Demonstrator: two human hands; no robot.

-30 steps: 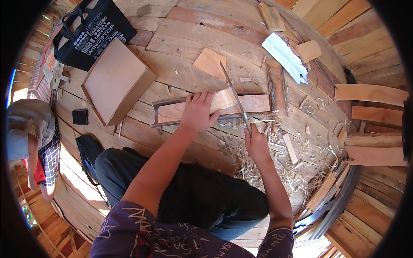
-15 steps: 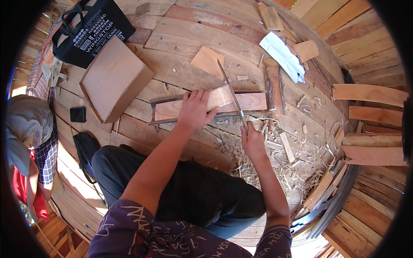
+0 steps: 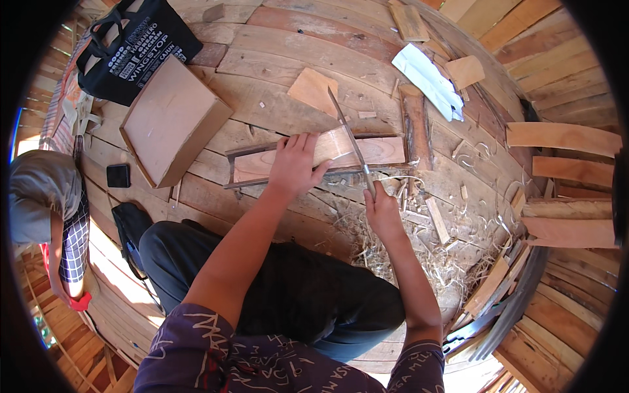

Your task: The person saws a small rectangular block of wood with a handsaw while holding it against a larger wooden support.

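Observation:
My left hand [image 3: 292, 165] presses down on a short pale piece of wood [image 3: 334, 145], fingers over its far edge and thumb along the near side. That piece rests on a longer wooden board [image 3: 384, 150], set in a narrow trough-like wooden frame [image 3: 230, 171]. My right hand [image 3: 383, 213] is wrapped round the handle of a narrow tapering saw [image 3: 354, 143]. Its blade lies across the right end of the short piece, tip pointing away from me. The teeth are too small to make out.
Wood shavings [image 3: 386, 252] and offcuts [image 3: 437, 221] litter the floor at right. A shallow box [image 3: 171, 121], a black bag [image 3: 141, 49] and a dark phone-like object [image 3: 118, 175] lie left. A white package [image 3: 429, 80] lies beyond a bark-edged piece [image 3: 414, 128]. Another person [image 3: 46, 196] sits far left.
The saw and my right hand have shifted very slightly; my left hand keeps its hold on the wood. At far left, the other person's arm and the red cloth have moved.

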